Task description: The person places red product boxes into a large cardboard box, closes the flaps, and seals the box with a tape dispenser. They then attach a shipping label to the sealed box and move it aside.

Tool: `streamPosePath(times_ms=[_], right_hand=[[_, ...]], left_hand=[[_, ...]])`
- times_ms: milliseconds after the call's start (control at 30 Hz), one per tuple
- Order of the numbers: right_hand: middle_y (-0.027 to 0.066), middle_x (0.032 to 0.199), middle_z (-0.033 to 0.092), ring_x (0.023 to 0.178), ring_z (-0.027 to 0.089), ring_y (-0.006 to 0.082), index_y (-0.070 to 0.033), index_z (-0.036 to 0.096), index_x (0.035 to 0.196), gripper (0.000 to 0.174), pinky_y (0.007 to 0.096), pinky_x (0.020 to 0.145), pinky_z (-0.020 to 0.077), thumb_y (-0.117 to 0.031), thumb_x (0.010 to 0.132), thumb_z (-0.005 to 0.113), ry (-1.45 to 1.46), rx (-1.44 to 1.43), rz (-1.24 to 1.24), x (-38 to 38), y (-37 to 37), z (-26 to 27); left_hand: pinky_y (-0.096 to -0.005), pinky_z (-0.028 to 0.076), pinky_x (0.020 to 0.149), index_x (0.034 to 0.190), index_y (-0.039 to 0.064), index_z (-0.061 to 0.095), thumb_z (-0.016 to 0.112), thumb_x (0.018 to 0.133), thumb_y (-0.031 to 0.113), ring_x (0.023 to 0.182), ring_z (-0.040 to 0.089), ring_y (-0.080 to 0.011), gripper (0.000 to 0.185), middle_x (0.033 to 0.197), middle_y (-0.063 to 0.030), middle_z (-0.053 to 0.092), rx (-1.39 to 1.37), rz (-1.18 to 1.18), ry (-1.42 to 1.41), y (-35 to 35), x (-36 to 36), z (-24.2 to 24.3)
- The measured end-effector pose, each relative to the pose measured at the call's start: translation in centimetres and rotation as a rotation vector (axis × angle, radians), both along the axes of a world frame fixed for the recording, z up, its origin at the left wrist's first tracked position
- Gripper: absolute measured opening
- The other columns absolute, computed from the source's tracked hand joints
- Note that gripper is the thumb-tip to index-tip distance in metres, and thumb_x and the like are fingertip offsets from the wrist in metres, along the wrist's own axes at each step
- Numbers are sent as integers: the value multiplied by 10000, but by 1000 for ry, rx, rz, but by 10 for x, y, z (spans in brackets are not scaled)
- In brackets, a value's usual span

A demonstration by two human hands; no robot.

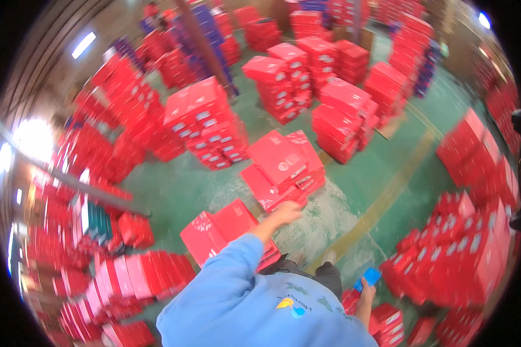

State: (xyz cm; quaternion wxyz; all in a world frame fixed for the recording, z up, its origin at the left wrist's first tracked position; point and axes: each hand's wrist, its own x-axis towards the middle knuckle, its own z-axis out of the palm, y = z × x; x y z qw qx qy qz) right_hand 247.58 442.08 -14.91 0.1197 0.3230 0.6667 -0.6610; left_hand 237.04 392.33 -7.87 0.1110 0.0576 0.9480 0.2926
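My left hand (pixel 288 212) reaches forward, at the near edge of a stack of red cardboard boxes (pixel 280 160). It is blurred, and whether it touches the boxes cannot be told. Low on the right side, my right hand (pixel 367 291) is closed around a small bright blue object (pixel 370 276) whose kind is unclear. Two red boxes stand side by side before my left forearm, the left one (pixel 202 236) with a white pattern at one corner. My blue sleeve partly covers them.
Tall stacks of red boxes (pixel 199 104) stand ahead and on both sides, with purple ones (pixel 204 30) farther back. A metal post (pixel 206 47) rises between stacks. A row of red boxes (pixel 451 256) flanks me on the right. Green floor (pixel 386 173) with a yellow line lies between.
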Motion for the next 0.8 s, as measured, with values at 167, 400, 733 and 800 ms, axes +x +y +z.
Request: streamPosePath(times_ms=[167,400,733,800], right_hand=[[60,928,680,790,655,189,5,670,1039,251,368,708,543,-113,839,764,-342,54,194,-81,61,-37],[52,880,678,736,647,193,-5,685,978,196,365,663,534,-87,816,760,-399,211,779,-224,71,-35],[98,832,704,659,671,205,-61,678,942,209,369,612,557,-169,779,751,58,329,1760,-152,-283,4],[102,854,709,703,685,215,-66,679,957,234,384,638,560,-186,771,757,78,295,1911,-78,-365,0]], left_hand=[[-515,512,711,833,26,694,603,853,378,802,661,-410,364,861,-240,676,264,285,9,127,-23,17],[-492,541,868,953,47,747,603,815,370,974,681,-398,379,1048,-223,703,80,866,-627,125,213,-26],[-500,542,832,927,32,743,619,843,390,941,678,-420,388,988,-234,705,306,1852,-409,194,468,-108],[-498,538,824,962,34,738,584,861,445,948,667,-435,451,1012,-248,695,376,1783,-423,213,519,-123]])
